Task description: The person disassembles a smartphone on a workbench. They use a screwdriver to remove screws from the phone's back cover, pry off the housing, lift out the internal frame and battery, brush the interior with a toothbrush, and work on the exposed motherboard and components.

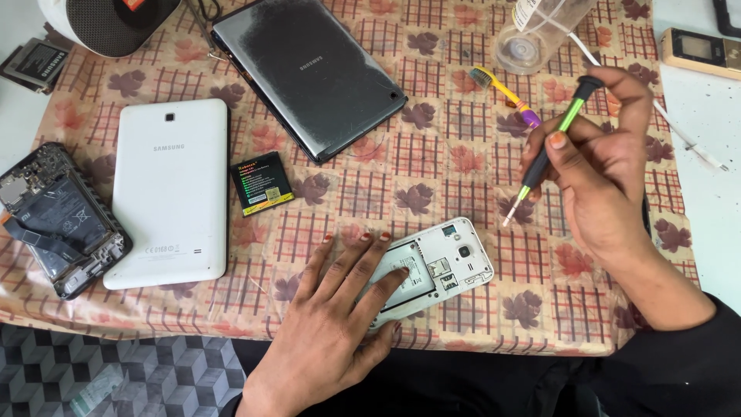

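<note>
A white phone (451, 262) lies face down near the table's front edge with its back cover off and its battery bay bare. My left hand (340, 309) rests flat on it, fingers spread, pressing its lower part to the table. My right hand (598, 177) hovers above and to the right of the phone, holding a green-and-black screwdriver (548, 147) with its tip pointing down-left, clear of the phone. A small black battery (262, 183) lies to the left of the phone.
A white tablet (170, 193) lies face down at the left, beside an opened phone (58, 220) with exposed parts. A dark tablet (309, 73) lies at the back. A toothbrush (505, 94), a clear plastic jar (532, 35) and a white cable (679, 131) sit at the back right.
</note>
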A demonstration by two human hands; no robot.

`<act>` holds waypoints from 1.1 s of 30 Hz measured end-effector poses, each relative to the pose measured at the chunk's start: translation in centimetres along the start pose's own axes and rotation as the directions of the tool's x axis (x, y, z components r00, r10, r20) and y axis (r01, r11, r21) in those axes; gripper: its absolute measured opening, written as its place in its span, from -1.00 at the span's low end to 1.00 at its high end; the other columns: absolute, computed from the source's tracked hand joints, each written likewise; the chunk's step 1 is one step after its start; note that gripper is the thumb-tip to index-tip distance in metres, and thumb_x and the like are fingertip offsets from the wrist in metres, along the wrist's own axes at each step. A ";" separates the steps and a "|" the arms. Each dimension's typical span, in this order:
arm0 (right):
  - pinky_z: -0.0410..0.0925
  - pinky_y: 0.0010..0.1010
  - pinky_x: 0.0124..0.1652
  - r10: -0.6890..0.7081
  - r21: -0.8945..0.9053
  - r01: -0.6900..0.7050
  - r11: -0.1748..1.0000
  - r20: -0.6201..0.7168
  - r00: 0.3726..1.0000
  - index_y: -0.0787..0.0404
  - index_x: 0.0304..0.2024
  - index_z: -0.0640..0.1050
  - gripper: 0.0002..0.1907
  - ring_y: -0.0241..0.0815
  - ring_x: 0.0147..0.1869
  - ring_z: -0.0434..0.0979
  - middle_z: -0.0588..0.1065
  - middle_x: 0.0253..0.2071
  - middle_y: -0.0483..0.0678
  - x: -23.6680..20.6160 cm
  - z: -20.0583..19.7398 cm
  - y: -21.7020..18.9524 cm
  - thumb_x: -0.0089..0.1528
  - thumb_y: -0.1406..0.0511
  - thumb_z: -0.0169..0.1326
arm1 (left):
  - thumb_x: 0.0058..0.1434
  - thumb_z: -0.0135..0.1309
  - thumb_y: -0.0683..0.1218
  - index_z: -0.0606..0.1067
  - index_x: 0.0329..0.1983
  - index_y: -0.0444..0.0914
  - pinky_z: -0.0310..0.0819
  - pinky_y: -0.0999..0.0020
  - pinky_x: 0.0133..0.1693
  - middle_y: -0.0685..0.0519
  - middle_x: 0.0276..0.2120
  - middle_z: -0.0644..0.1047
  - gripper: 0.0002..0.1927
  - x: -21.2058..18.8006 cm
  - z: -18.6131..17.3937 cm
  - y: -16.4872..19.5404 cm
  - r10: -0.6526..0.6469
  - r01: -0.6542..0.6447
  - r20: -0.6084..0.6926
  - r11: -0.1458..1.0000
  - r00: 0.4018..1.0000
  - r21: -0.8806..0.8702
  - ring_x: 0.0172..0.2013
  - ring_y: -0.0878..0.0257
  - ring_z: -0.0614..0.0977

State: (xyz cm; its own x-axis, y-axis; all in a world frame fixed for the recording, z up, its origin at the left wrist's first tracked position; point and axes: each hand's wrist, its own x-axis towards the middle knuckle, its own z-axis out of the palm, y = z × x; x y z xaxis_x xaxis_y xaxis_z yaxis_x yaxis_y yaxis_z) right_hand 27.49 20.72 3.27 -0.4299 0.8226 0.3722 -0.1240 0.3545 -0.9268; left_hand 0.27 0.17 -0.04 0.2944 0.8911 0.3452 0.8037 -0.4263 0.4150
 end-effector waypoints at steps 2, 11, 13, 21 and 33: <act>0.47 -0.46 -0.30 0.074 0.014 -0.073 0.997 -0.011 0.997 0.05 0.45 0.11 -0.48 -0.20 -0.23 0.58 0.52 -0.25 0.06 0.0 0.2 0.2 0.54 0.44 -0.02 | 0.29 0.05 0.09 0.40 0.29 -0.21 -0.13 -0.27 0.38 -0.24 0.39 0.25 -0.45 -0.1 0.1 0.0 -0.003 0.003 0.003 1.000 1.000 -0.007 0.43 -0.16 0.19; 0.41 -0.51 -0.45 0.259 0.033 -0.259 0.965 -0.005 0.966 0.02 0.43 0.11 -0.44 -0.26 -0.27 0.55 0.52 -0.24 0.03 -0.1 1.6 0.3 0.45 0.41 -0.05 | 0.15 -0.01 -0.23 0.51 0.19 0.04 0.02 -0.34 0.38 -0.14 0.33 0.36 -0.46 -0.7 -0.2 -1.3 -0.214 0.281 -0.201 0.866 0.956 0.413 0.37 -0.21 0.30; 0.43 -0.49 -0.47 0.223 -0.020 -0.223 0.975 -0.009 0.975 0.02 0.44 0.08 -0.42 -0.24 -0.28 0.56 0.52 -0.23 0.05 -0.1 1.8 0.0 0.44 0.42 -0.04 | 0.19 0.04 -0.17 0.52 0.15 -0.02 0.06 -0.37 0.35 -0.18 0.26 0.41 -0.56 -0.8 0.0 -1.5 -0.281 0.395 -0.304 0.807 0.910 0.439 0.31 -0.25 0.35; 0.67 -0.36 -0.15 -0.001 -0.118 0.012 0.993 0.093 0.996 0.07 0.42 -0.04 -0.26 -0.13 -0.08 0.66 0.55 -0.06 0.13 -1.2 3.5 -0.4 0.37 0.54 0.04 | 0.26 0.09 -0.04 0.50 0.20 -0.15 0.04 -0.40 0.32 -0.27 0.25 0.39 -0.58 0.5 3.1 2.0 -0.102 0.160 -0.211 0.947 0.972 0.280 0.29 -0.26 0.38; 0.57 -0.46 -0.10 -0.006 -0.130 0.030 0.991 0.180 0.984 0.08 0.44 0.00 -0.26 -0.22 -0.01 0.59 0.52 -0.05 0.12 -2.3 3.4 -0.6 0.35 0.54 0.04 | 0.27 0.18 0.16 0.46 -0.09 -0.16 -0.02 -0.34 0.37 -0.13 0.27 0.42 -0.65 0.0 2.6 2.1 0.013 -0.012 -0.061 1.000 0.998 0.011 0.32 -0.11 0.40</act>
State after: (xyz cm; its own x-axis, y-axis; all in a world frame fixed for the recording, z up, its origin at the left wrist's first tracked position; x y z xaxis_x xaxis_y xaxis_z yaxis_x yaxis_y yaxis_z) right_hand 25.49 17.05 2.83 -0.5828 0.7272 0.3626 -0.0192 0.4338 -0.9008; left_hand 3.27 -0.33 -1.33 0.2724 0.8746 0.4011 0.8059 -0.4352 0.4015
